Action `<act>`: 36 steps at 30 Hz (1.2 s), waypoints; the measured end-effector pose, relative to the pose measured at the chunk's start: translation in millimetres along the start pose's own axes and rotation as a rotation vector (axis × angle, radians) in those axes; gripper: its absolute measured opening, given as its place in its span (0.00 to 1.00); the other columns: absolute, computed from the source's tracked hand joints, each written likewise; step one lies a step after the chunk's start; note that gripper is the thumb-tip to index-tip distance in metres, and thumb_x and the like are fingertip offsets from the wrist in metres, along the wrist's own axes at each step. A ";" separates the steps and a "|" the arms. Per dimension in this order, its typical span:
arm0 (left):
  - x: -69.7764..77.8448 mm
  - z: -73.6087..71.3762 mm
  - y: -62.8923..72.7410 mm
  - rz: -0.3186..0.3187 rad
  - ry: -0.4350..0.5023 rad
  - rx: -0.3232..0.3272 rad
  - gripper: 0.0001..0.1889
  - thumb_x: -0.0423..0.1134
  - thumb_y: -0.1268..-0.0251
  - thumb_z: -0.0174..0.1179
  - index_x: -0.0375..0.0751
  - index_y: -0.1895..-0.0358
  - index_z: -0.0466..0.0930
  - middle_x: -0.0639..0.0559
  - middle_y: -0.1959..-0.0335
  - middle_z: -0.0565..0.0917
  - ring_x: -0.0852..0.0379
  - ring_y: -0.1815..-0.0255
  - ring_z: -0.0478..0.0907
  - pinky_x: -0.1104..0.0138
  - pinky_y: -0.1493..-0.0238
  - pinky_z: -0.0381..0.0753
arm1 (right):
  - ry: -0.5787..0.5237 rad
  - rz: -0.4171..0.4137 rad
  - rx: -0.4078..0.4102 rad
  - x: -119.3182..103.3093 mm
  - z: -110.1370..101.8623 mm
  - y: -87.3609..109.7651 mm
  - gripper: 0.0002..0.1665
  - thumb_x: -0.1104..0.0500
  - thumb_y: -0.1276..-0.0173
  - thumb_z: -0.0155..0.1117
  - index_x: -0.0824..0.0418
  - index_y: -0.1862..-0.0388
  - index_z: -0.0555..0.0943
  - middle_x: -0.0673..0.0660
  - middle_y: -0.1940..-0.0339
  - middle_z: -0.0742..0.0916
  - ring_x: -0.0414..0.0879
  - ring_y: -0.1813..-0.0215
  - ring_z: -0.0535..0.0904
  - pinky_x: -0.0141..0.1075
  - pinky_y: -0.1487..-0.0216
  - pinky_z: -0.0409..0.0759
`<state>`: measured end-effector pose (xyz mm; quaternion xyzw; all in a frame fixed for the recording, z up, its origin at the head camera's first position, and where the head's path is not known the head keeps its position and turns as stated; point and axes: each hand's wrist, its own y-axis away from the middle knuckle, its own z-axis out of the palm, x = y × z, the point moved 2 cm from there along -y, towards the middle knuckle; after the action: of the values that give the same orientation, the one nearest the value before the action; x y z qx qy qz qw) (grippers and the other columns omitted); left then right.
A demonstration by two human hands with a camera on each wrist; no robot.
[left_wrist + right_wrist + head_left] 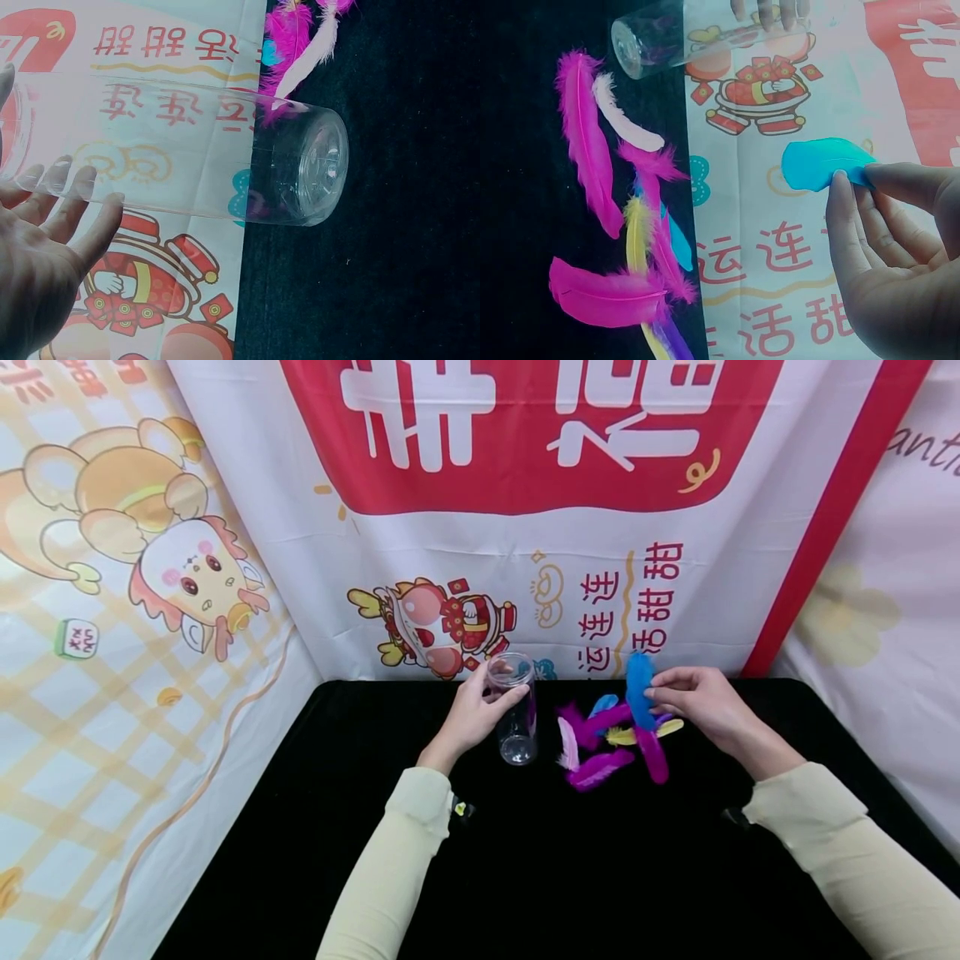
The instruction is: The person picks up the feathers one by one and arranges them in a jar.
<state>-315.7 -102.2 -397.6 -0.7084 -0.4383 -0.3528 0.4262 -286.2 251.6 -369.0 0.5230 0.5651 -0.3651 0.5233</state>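
At the worktop's (600,877) far side, the left hand (472,708) held a clear jar (517,727) by its upper part; the right hand (703,703) pinched a blue feather (639,683), presumably light, soft and best gripped at its quill. Loose feathers (600,770) lay between.

Vivid blue is flashing on one feather (640,689), while magenta, pale pink and yellow are brightening the other feathers (600,770) by the far edge of the black worktop (600,877); cream is colouring the sleeves (382,877), and beyond the left edge yellow checks are crossing white cloth (75,735).
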 end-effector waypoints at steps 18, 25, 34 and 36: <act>-1.5 0.0 -0.5 -0.005 0.001 -0.006 0.33 0.55 0.30 0.65 0.46 0.28 0.68 0.48 0.34 0.77 0.56 0.33 0.75 0.59 0.35 0.78 | 0.026 -0.023 0.011 -7.2 7.5 -2.7 0.22 0.59 0.25 0.66 0.75 0.42 0.75 0.48 0.62 0.89 0.42 0.58 0.88 0.35 0.52 0.86; -2.0 -0.3 0.7 -0.010 0.000 -0.005 0.33 0.56 0.30 0.65 0.46 0.28 0.68 0.50 0.35 0.77 0.55 0.33 0.75 0.58 0.36 0.78 | 0.033 -0.066 0.011 -10.6 12.2 -0.9 0.22 0.59 0.25 0.67 0.76 0.44 0.76 0.48 0.62 0.89 0.41 0.58 0.88 0.35 0.52 0.86; -0.6 -0.5 1.0 -0.011 -0.002 -0.009 0.34 0.56 0.30 0.65 0.44 0.27 0.68 0.49 0.35 0.77 0.54 0.33 0.75 0.58 0.36 0.79 | 0.011 -0.076 0.003 -16.7 12.9 1.0 0.21 0.58 0.25 0.67 0.74 0.45 0.76 0.48 0.61 0.89 0.42 0.57 0.88 0.35 0.51 0.86; -0.6 -0.6 0.7 -0.008 -0.005 -0.007 0.35 0.56 0.30 0.65 0.43 0.27 0.67 0.49 0.34 0.77 0.54 0.33 0.75 0.58 0.36 0.79 | 0.009 -0.076 -0.002 -18.4 12.6 0.9 0.21 0.58 0.25 0.66 0.74 0.45 0.76 0.48 0.60 0.89 0.42 0.57 0.88 0.35 0.51 0.86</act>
<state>-315.4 -103.1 -398.1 -0.7091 -0.4408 -0.3542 0.4211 -284.4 235.8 -353.3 0.5023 0.5872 -0.3819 0.5069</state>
